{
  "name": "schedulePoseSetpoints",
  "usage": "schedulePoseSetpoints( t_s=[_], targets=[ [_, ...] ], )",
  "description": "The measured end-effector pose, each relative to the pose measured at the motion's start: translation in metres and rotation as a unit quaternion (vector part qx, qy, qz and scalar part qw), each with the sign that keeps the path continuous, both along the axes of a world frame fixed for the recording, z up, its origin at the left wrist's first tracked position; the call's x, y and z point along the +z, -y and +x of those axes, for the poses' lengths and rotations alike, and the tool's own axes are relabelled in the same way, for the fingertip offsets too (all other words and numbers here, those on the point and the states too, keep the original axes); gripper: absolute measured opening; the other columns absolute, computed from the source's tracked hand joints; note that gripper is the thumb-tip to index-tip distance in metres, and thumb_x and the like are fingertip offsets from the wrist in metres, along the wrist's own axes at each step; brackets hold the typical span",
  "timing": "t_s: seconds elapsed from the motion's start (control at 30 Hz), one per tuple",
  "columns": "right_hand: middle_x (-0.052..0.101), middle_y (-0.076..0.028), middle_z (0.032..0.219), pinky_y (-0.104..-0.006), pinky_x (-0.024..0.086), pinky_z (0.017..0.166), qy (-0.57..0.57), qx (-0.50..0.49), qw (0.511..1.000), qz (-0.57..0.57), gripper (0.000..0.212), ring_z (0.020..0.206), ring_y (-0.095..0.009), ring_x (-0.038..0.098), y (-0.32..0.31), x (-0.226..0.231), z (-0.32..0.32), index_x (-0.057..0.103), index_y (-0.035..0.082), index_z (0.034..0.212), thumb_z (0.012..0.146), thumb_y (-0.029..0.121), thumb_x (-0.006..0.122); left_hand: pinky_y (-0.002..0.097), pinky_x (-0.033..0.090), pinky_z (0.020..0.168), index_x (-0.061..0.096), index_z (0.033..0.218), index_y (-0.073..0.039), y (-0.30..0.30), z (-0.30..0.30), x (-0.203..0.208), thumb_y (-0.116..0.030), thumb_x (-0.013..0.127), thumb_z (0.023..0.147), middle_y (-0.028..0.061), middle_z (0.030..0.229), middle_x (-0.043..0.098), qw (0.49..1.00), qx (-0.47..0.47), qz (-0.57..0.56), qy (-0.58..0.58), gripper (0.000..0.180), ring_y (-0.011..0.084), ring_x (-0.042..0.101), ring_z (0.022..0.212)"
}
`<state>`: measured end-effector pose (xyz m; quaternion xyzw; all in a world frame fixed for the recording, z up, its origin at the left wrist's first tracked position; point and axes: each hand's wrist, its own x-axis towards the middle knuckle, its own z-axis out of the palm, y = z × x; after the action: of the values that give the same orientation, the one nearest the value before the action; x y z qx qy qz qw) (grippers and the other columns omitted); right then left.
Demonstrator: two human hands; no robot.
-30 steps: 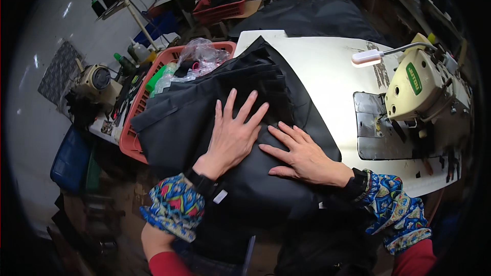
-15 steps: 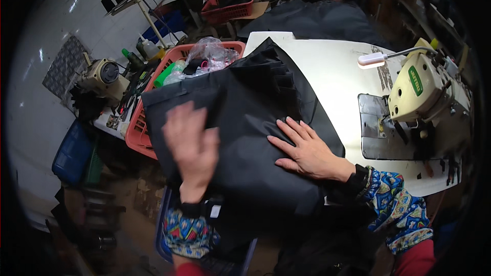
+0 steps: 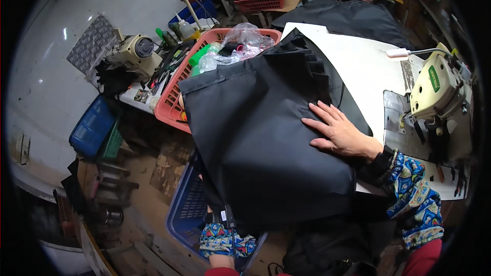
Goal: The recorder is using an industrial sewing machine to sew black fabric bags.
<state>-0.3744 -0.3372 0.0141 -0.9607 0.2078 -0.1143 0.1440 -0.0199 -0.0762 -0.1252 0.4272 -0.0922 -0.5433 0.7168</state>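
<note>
A stack of black fabric pieces [image 3: 266,138] lies across the front of the white sewing table and overhangs its left and near edges. On its right part my right hand [image 3: 343,131] rests palm down, fingers stretched and a little apart, holding nothing. My left arm, in a patterned sleeve cover [image 3: 224,240], reaches under the fabric's lower left side. Its hand is almost wholly hidden behind the hanging cloth, so its fingers cannot be made out. The top piece has a folded hem along its far left edge; several layered corners stick up at the far end.
A red basket [image 3: 173,103] with plastic bags stands beyond the fabric. Below it, a blue basket [image 3: 181,214] sits by my left arm. A sewing machine [image 3: 434,87] with a lamp [image 3: 398,53] stands on the white table [image 3: 358,66]; another machine [image 3: 135,53] is at the left.
My left hand has left the fabric's top and dropped under its left side. The right hand remains flat on it. The whole view has shifted, so the scene sits further right.
</note>
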Motion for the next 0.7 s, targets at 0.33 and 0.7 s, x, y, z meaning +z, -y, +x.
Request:
schedulePoseSetpoints(
  t_s=[0.33, 0.7],
  targets=[
    [0.035, -0.021, 0.159, -0.0553, 0.024, 0.120, -0.021, -0.014, 0.988, -0.150, 0.058, 0.149, -0.042, 0.027, 0.017, 0.024, 0.010, 0.059, 0.014, 0.140, 0.089, 0.038, 0.068, 0.0341, 0.057, 0.084, 0.060, 0.124, 0.000, 0.004, -0.103, 0.113, 0.001, 0.068, 0.081, 0.0070, 0.106, 0.068, 0.996, 0.033, 0.075, 0.025, 0.044, 0.0212, 0.068, 0.092],
    [0.051, -0.030, 0.142, -0.0457, 0.035, 0.115, 0.095, -0.024, 0.960, 0.261, 0.085, 0.136, -0.041, 0.046, -0.087, 0.084, 0.009, 0.049, -0.007, 0.140, 0.086, 0.053, 0.074, 0.0356, 0.056, 0.080, 0.064, 0.096, 0.003, 0.072, -0.146, 0.152, 0.005, 0.073, 0.078, 0.0100, 0.098, 0.069, 0.999, 0.037, -0.003, -0.010, 0.020, 0.0222, 0.069, 0.088]
  ],
)
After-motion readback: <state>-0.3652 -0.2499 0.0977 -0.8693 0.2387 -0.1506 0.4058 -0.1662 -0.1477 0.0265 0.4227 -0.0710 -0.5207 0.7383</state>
